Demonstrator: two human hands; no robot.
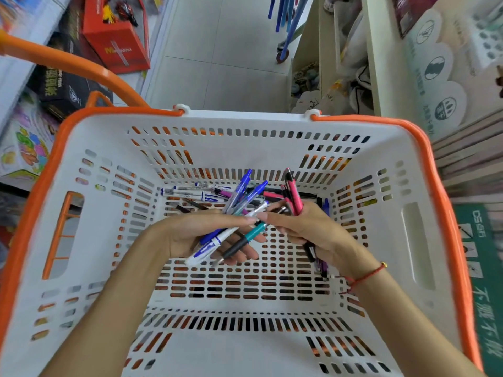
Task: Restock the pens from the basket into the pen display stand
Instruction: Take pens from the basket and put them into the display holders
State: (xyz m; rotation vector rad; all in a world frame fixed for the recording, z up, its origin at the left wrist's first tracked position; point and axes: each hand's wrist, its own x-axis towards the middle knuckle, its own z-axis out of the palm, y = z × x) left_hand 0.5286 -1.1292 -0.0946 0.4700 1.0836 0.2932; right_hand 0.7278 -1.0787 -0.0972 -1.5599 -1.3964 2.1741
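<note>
A white basket (408, 170) with an orange rim fills the view. Loose pens (190, 193) lie at the far end of its slotted floor. Inside the basket, my left hand (187, 232) holds a mixed bundle of pens (236, 210), several blue-capped, one white and one teal, fanned up and to the right. My right hand (313, 229) grips a bunch of pink and black pens (293, 194) upright. Its fingertips touch the left hand's bundle. A white pen display stand (487, 36) with round holes shows blurred at the top right.
An orange basket handle (70, 63) arcs at the upper left. Boxed goods (117, 42) sit on the left shelving. A cream shelf unit (381, 63) with packaged goods stands to the right. White floor tiles (217, 50) lie beyond the basket.
</note>
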